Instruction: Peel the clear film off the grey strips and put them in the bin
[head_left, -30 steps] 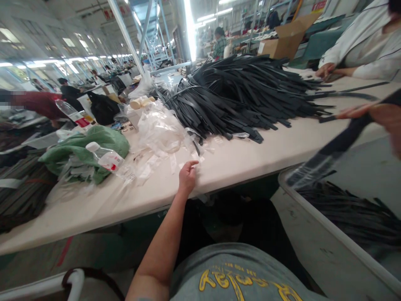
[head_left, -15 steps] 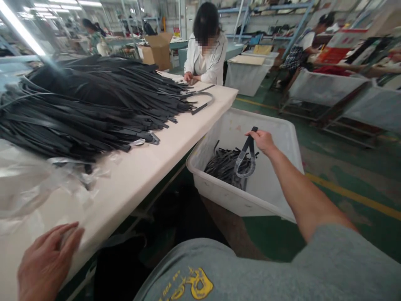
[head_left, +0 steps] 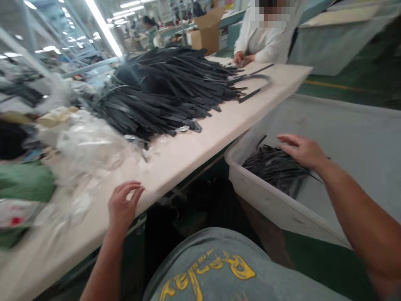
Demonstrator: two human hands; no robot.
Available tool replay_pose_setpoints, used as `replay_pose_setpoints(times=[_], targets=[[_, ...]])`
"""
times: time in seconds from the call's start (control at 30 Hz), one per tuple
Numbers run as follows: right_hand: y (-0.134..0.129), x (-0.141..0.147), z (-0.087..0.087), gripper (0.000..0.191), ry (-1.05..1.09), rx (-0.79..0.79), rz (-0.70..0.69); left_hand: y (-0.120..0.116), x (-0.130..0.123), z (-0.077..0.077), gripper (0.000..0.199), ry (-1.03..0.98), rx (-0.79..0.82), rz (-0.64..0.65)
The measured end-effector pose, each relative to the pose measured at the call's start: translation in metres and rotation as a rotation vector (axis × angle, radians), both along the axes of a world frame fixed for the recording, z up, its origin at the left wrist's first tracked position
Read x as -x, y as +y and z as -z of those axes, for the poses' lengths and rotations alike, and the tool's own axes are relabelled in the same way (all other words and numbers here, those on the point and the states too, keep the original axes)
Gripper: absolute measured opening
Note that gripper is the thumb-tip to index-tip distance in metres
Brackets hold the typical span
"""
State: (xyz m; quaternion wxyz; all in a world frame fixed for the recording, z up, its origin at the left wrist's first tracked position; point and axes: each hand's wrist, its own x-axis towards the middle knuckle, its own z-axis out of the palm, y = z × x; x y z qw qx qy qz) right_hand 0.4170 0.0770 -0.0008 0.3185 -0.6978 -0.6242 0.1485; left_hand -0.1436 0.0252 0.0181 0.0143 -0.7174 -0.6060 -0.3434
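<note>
My right hand point(head_left: 302, 151) is over the white plastic bin point(head_left: 266, 192), its fingers apart and nothing between them. Just below it, a heap of black straps point(head_left: 272, 167) lies in the near left part of the bin. My left hand point(head_left: 123, 202) is at the near edge of the pale table point(head_left: 184, 161). Its fingers are loosely bent, with a small gap to the thumb, and I see nothing in them. Farther along the table is a large pile of black straps point(head_left: 169, 88). One curved strap point(head_left: 266, 79) lies apart at the pile's right end.
Crumpled clear plastic point(head_left: 90, 142) and a green bag point(head_left: 26, 184) lie on the table's left side. Across the table, a person in white point(head_left: 266, 39) has both hands on its far edge. A cardboard box point(head_left: 211, 31) stands behind the pile.
My right hand has let go of a looped black strap over the bin, and its fingers have spread. My left hand has moved forward along the table edge. The view has turned left.
</note>
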Motion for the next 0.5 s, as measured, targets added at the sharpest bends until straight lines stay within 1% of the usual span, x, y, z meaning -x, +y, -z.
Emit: replay_pose_setpoints(times=[0.07,0.1,0.17,0.23,0.27,0.3,0.33,0.37,0.43,0.47,0.5], targets=[[-0.007,0.063,0.004,0.033,0.089,0.002,-0.215,0.002,-0.016,-0.021,0.017,-0.017,0.011,0.101],[-0.012,0.098,0.003,0.034,0.129,0.000,-0.360,0.002,-0.022,-0.030,0.015,-0.026,0.019,0.156],[-0.024,0.167,-0.003,0.042,0.238,0.005,-0.722,-0.002,-0.032,-0.047,0.011,-0.043,0.003,0.263],[-0.032,0.229,-0.009,0.054,0.348,0.066,-0.943,-0.009,-0.040,-0.063,0.007,-0.051,-0.021,0.352],[-0.034,0.255,-0.011,0.060,0.407,0.123,-1.016,-0.014,-0.043,-0.071,0.006,-0.053,-0.036,0.387],[-0.034,0.277,-0.012,0.064,0.473,0.193,-1.070,-0.017,-0.044,-0.077,0.004,-0.057,-0.053,0.412],[-0.033,0.294,-0.012,0.064,0.533,0.270,-1.114,-0.020,-0.043,-0.083,0.004,-0.064,-0.070,0.427],[-0.032,0.307,-0.011,0.059,0.584,0.347,-1.146,-0.020,-0.041,-0.088,0.004,-0.078,-0.090,0.428],[-0.031,0.324,-0.009,0.041,0.653,0.478,-1.200,-0.016,-0.029,-0.095,0.007,-0.115,-0.126,0.388],[-0.032,0.328,-0.009,0.033,0.671,0.528,-1.226,-0.011,-0.021,-0.097,0.008,-0.137,-0.141,0.347],[-0.033,0.331,-0.010,0.032,0.689,0.569,-1.251,-0.004,-0.011,-0.097,0.010,-0.154,-0.159,0.289]])
